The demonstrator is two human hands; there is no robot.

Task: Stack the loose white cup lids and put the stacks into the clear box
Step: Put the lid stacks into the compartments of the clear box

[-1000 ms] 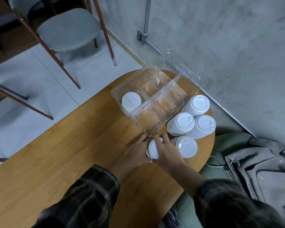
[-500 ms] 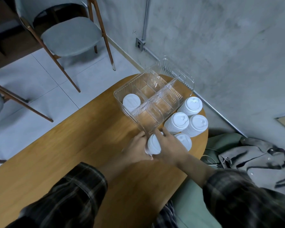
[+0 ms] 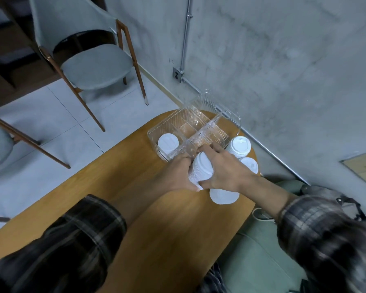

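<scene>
Both hands hold one stack of white lids (image 3: 201,170) lifted off the wooden table, just in front of the clear box (image 3: 156,134). My left hand (image 3: 177,176) grips its left side and my right hand (image 3: 226,172) wraps its right side and top. One lid stack (image 3: 167,143) stands inside the box's near left compartment. Three more stacks stay on the table: one (image 3: 240,145) beside the box's right wall, one (image 3: 249,164) partly hidden behind my right hand, and one (image 3: 223,196) under my right wrist.
The oval wooden table (image 3: 156,218) ends close to a concrete wall with a pipe and outlet (image 3: 177,75). Two grey chairs (image 3: 93,64) stand on the tiled floor to the left. A grey bag (image 3: 347,204) lies on a green seat at right.
The stack both hands held on the table has been raised and carried toward the box's near wall. The camera has moved closer and tilted.
</scene>
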